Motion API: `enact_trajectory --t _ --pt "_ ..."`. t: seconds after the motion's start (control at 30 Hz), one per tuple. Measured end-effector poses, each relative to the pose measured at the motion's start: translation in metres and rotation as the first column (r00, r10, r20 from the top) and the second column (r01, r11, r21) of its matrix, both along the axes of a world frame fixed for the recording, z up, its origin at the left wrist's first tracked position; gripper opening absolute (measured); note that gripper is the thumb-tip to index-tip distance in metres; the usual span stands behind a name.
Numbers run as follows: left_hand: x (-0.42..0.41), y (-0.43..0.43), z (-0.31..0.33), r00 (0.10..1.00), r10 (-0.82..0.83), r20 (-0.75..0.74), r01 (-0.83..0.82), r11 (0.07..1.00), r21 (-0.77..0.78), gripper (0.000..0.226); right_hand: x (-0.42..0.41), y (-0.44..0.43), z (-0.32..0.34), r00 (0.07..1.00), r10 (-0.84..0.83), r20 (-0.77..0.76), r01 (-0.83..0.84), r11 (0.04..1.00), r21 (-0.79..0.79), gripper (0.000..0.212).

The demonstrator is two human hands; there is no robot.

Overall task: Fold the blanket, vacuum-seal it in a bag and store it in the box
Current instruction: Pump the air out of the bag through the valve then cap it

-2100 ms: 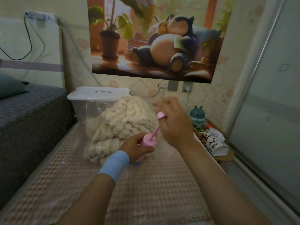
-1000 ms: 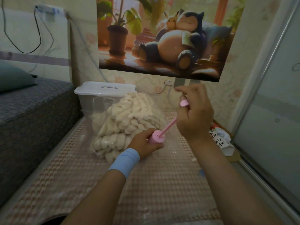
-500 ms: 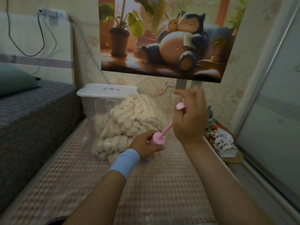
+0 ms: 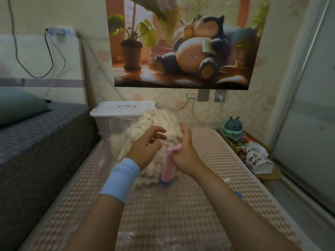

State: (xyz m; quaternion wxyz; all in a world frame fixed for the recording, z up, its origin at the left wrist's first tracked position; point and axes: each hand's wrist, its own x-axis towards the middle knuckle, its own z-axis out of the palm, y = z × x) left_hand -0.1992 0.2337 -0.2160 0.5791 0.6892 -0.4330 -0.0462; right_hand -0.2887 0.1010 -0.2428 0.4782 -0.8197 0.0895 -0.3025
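Head view: on the checked mat (image 4: 172, 214), the left hand (image 4: 145, 147), a blue wristband (image 4: 120, 178) on its wrist, hovers with fingers loosely spread and holds nothing. Just beside it the right hand (image 4: 184, 154) grips the top end of the pink hand pump (image 4: 169, 169), one finger sticking up. The pump stands nearly upright, long axis vertical, its lower end on the blue valve (image 4: 164, 181) of the clear vacuum bag (image 4: 116, 127). Inside the bag sits the cream chunky-knit blanket (image 4: 159, 120), bulging, mid-mat. Behind it, at the mat's far left corner, stands the lidded clear storage box (image 4: 123, 107). Off the mat's right edge lies a white packet (image 4: 253, 160) printed with Chinese characters, too tilted to read.
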Motion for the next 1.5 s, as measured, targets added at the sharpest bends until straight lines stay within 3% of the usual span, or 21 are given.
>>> enact_trajectory --t 0.1,0.17,0.23,0.3,0.43,0.5,0.57,0.63,0.7,0.8,0.87,0.93,1.0,1.07,1.13,1.2,1.27,1.37,1.43,1.5 --pt "-0.004 0.011 0.002 0.971 0.07 0.228 -0.106 0.983 0.15 0.031 0.012 0.007 -0.009 0.979 0.2 -0.025 -0.195 0.972 0.128 0.108" --pt "0.002 0.012 -0.004 0.922 0.109 0.372 -0.204 0.953 0.224 0.03 0.023 0.015 -0.02 0.977 0.214 -0.001 -0.209 0.954 0.213 0.101" --pt "0.012 0.015 -0.011 0.853 0.174 0.493 -0.345 0.896 0.281 0.02 0.032 0.02 -0.031 0.992 0.123 -0.021 -0.12 0.988 0.101 0.067" --pt "0.021 0.021 -0.016 0.816 0.307 0.49 -0.481 0.831 0.28 0.017 0.036 0.027 -0.037 0.99 0.044 -0.132 -0.06 0.991 -0.119 0.023" --pt "0.025 0.029 -0.017 0.789 0.389 0.475 -0.598 0.664 0.449 0.039 0.041 0.041 -0.042 0.987 -0.041 -0.154 -0.016 0.935 -0.353 0.037" --pt "0.022 0.026 -0.014 0.785 0.381 0.489 -0.601 0.659 0.451 0.047 0.041 0.041 -0.039 0.985 -0.092 -0.144 0.022 0.903 -0.43 0.044" --pt "0.021 0.024 -0.011 0.81 0.313 0.495 -0.553 0.688 0.469 0.04 0.037 0.039 -0.033 0.981 -0.05 -0.186 -0.024 0.927 -0.376 0.056" --pt "0.022 0.021 -0.01 0.863 0.229 0.45 -0.458 0.731 0.506 0.022 0.035 0.034 -0.036 0.975 0.082 -0.205 -0.123 0.972 -0.2 0.046" --pt "0.023 0.02 -0.001 0.88 0.242 0.41 -0.422 0.795 0.436 0.013 0.032 0.028 -0.039 0.965 0.146 -0.216 -0.177 0.975 -0.133 0.033" --pt "0.014 0.03 0.041 0.823 0.373 0.428 -0.439 0.896 0.064 0.011 0.03 0.017 -0.039 0.976 0.096 -0.196 -0.14 0.966 -0.219 0.057" --pt "0.002 0.043 0.074 0.695 0.5 0.517 -0.455 0.862 -0.223 0.01 0.03 0.013 -0.036 0.986 0.032 -0.166 -0.068 0.974 -0.217 0.05" --pt "-0.006 0.048 0.084 0.562 0.582 0.587 -0.468 0.81 -0.354 0.013 0.032 0.01 -0.036 0.987 0.009 -0.158 -0.043 0.977 -0.211 0.046" --pt "-0.003 0.042 0.067 0.594 0.571 0.566 -0.518 0.81 -0.274 0.02 0.034 0.01 -0.038 0.985 0.006 -0.173 -0.047 0.972 -0.232 0.045" --pt "0.005 0.03 0.035 0.742 0.443 0.503 -0.526 0.85 0.027 0.03 0.035 0.012 -0.039 0.985 -0.009 -0.173 -0.036 0.965 -0.258 0.047" --pt "0.006 0.02 0.015 0.839 0.293 0.459 -0.48 0.797 0.368 0.038 0.037 0.014 -0.039 0.987 -0.024 -0.156 -0.018 0.965 -0.262 0.048" --pt "0.004 0.018 0.018 0.787 0.247 0.565 -0.552 0.69 0.467 0.038 0.037 0.015 -0.039 0.988 -0.014 -0.151 -0.023 0.97 -0.243 0.046" --pt "-0.003 0.02 0.037 0.653 0.353 0.67 -0.658 0.704 0.269 0.033 0.037 0.012 -0.039 0.988 -0.01 -0.153 -0.023 0.977 -0.211 0.045" --pt "-0.013 0.029 0.063 0.447 0.652 0.612 -0.633 0.714 -0.298 0.026 0.035 0.007 -0.037 0.985 0.007 -0.17 -0.04 0.98 -0.194 0.043" --pt "-0.008 0.029 0.059 0.443 0.701 0.559 -0.548 0.705 -0.45 0.024 0.035 0.006 -0.036 0.984 0.015 -0.18 -0.053 0.977 -0.207 0.043" --pt "-0.002 0.021 0.036 0.584 0.593 0.555 -0.535 0.795 -0.287 0.02 0.036 0.008 -0.036 0.98 0.01 -0.197 -0.054 0.974 -0.222 0.043"
